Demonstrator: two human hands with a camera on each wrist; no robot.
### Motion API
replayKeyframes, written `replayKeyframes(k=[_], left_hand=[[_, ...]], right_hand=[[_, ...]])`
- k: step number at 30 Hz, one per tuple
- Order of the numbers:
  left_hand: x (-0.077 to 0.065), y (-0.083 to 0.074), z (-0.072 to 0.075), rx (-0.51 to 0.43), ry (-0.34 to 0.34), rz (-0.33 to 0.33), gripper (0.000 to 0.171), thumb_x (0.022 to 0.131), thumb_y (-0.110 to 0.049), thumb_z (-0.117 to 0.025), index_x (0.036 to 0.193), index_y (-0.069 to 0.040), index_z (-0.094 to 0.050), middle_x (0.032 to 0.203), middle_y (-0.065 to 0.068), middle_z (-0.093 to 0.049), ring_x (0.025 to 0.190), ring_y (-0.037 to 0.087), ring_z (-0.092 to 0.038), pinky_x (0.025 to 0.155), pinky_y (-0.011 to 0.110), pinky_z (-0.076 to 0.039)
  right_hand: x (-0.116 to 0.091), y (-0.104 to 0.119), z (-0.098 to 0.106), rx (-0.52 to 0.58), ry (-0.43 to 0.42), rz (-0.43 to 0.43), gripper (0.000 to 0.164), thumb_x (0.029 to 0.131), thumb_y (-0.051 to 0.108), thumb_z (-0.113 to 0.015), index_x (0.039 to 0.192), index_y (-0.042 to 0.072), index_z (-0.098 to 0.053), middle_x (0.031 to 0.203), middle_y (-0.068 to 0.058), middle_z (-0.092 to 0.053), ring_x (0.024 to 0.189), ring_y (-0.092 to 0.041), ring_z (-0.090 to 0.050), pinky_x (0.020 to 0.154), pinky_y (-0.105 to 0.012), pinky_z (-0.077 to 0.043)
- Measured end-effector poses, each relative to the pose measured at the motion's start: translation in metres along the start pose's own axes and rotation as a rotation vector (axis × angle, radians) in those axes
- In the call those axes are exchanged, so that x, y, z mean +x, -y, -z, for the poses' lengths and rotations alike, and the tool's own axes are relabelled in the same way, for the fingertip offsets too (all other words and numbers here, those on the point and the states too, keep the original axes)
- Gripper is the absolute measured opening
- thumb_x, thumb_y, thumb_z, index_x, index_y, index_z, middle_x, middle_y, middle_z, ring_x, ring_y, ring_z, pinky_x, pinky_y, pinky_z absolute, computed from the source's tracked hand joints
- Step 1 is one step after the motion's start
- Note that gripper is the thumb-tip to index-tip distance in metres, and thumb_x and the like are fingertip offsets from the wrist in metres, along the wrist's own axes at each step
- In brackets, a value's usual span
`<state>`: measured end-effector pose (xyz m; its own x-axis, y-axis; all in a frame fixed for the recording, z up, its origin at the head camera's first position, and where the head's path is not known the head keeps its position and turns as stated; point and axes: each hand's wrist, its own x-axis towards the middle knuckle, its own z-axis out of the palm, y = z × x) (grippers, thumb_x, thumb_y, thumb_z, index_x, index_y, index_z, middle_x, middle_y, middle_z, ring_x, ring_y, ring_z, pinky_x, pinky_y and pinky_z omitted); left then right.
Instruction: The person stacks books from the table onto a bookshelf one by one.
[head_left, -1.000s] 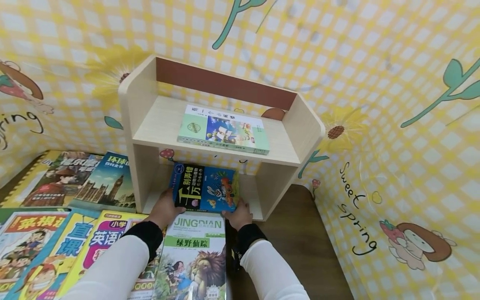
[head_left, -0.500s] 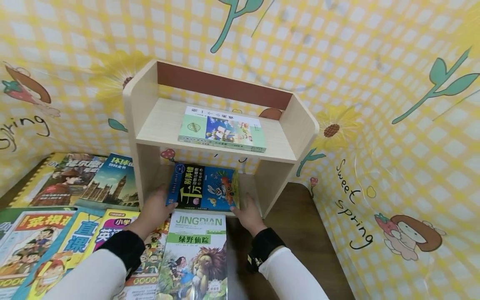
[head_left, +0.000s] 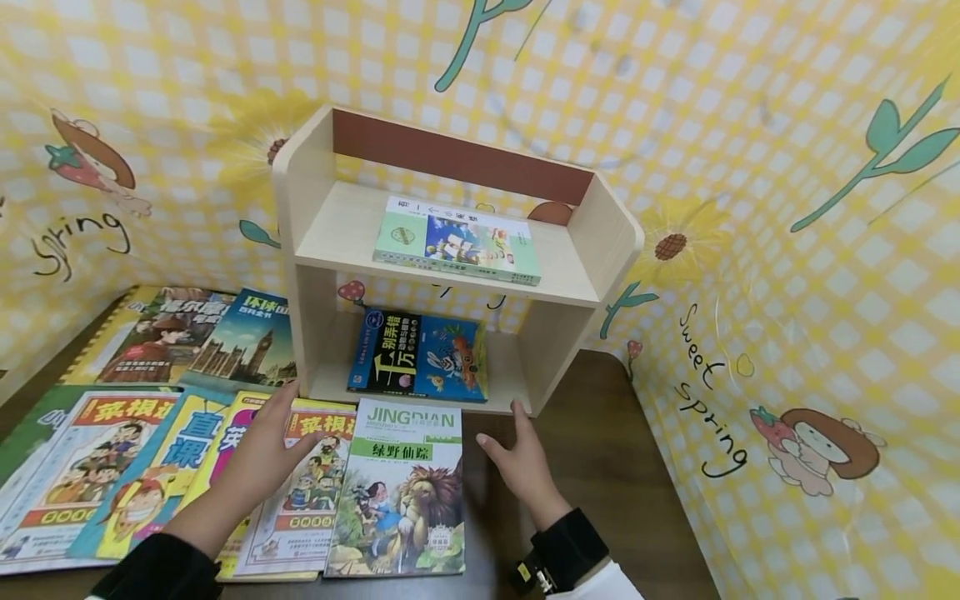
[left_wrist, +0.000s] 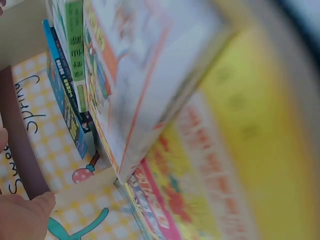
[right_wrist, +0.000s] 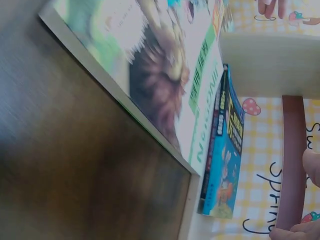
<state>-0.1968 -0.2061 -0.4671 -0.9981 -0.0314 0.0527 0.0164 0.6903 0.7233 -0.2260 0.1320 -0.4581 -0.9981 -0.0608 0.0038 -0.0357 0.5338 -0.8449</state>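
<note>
A blue-and-black book lies flat on the lower shelf of a small wooden bookshelf. Below the shelf front, my left hand hovers over the magazines with its thumb spread and holds nothing. My right hand hangs above the dark table, right of the white-and-green book, thumb and fingers apart. In the right wrist view the blue book shows beyond that white book, with fingers at the right edge. Part of the left hand appears at the lower left of its wrist view.
On the upper shelf lies a pale green book. Several colourful magazines overlap on the table at left, and a dark green book lies against the bookshelf's left side. A yellow checked cloth hangs behind and at right.
Both hands have let go of the blue book and drawn back from the lower shelf, spreading apart. The book stays flat inside the shelf. The head view has shifted slightly.
</note>
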Motion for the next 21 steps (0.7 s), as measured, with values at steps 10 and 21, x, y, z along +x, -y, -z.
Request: replayKeyframes(k=[10, 21], left_hand=[[-0.028, -0.006, -0.009, 0.006, 0.087, 0.135, 0.103, 0.086, -0.035, -0.073, 0.153, 0.003, -0.005, 0.150, 0.037, -0.018, 0.134, 0.057, -0.019, 0.102, 0.070, -0.026], [-0.034, -0.016, -0.048, 0.108, 0.185, 0.228, 0.099, 0.078, -0.040, -0.079, 0.138, 0.021, -0.029, 0.134, 0.042, -0.035, 0.124, 0.055, -0.036, 0.101, 0.063, -0.035]], right_hand=[[-0.032, -0.016, -0.014, -0.020, 0.062, -0.054, 0.081, 0.091, 0.025, -0.068, 0.154, 0.006, -0.020, 0.157, -0.019, -0.024, 0.142, -0.039, -0.025, 0.110, -0.059, -0.027], [-0.058, -0.026, -0.028, -0.070, 0.137, -0.038, 0.081, 0.090, 0.023, -0.069, 0.152, 0.002, -0.022, 0.156, -0.020, -0.024, 0.142, -0.039, -0.024, 0.111, -0.059, -0.026]])
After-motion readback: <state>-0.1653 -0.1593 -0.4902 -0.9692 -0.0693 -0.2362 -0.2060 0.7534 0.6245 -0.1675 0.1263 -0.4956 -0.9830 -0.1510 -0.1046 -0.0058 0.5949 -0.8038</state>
